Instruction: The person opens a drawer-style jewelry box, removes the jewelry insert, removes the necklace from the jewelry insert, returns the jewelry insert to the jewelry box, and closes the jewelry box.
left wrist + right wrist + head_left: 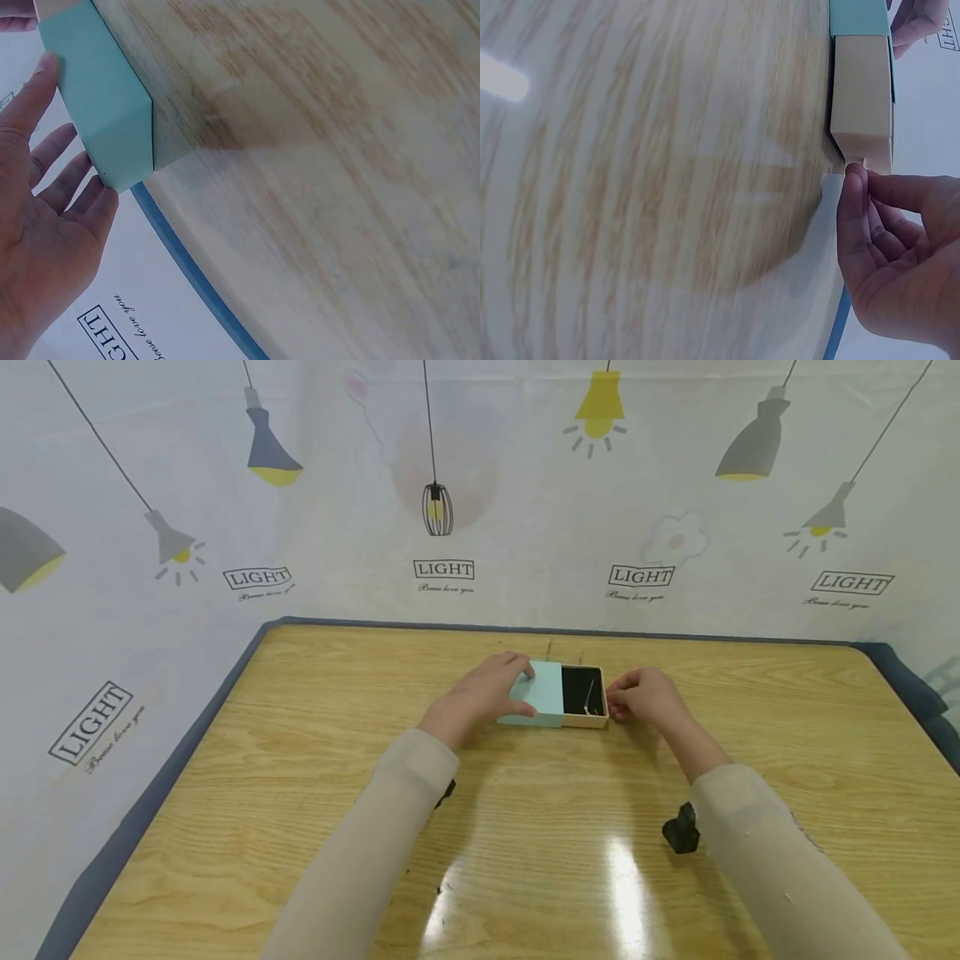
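Note:
A mint-green box sleeve [550,693] lies on the table, with a beige inner drawer [585,722] sticking partly out of its right end. My left hand [483,689] holds the sleeve, thumb on the near side and fingers over toward the far side. At the drawer's outer end my right hand [651,697] pinches a small pull tab between thumb and forefinger; the right wrist view shows the fingertips against the drawer [861,94]. Black lining fills the drawer's visible part, and a thin silvery piece [589,695] lies on it, too small to identify.
The wooden table [547,827] ends at a blue-edged border [420,627] in front of a white wall cloth printed with lamps. Black wrist mounts [681,831] show beside the sleeves. Short dark marks [549,650] lie behind the box.

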`<state>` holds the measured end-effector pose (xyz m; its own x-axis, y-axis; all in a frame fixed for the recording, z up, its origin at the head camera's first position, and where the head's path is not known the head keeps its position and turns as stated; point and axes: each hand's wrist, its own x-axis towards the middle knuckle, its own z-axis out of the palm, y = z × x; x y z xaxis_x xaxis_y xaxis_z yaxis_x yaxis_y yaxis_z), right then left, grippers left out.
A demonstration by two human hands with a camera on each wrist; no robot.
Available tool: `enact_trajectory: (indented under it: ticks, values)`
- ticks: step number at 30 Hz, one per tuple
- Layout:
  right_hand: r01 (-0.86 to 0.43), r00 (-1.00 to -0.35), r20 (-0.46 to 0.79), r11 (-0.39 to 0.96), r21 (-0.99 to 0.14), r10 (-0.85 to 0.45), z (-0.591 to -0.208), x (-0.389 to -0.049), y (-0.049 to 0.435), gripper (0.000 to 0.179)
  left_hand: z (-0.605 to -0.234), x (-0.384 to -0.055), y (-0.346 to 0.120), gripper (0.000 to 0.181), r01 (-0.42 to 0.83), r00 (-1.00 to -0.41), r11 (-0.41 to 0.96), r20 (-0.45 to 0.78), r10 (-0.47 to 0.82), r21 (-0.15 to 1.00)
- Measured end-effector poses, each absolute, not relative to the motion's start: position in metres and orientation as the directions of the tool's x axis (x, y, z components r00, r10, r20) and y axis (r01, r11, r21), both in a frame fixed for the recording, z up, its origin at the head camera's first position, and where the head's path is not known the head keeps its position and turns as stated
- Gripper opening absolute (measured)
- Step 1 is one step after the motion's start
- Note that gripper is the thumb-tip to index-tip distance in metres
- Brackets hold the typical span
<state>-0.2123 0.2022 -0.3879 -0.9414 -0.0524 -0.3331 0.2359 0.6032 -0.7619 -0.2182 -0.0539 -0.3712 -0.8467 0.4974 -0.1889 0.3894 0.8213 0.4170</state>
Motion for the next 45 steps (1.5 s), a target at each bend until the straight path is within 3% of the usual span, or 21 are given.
enact_trajectory:
  ticks: [45]
  values:
    - [0.257,-0.935,-0.350,0.586,-0.768,-0.049,-0.392,-0.212,0.220,0.026,-0.375,-0.221,-0.054,0.058,0.398,-0.844,0.821,-0.186,0.502,0.409]
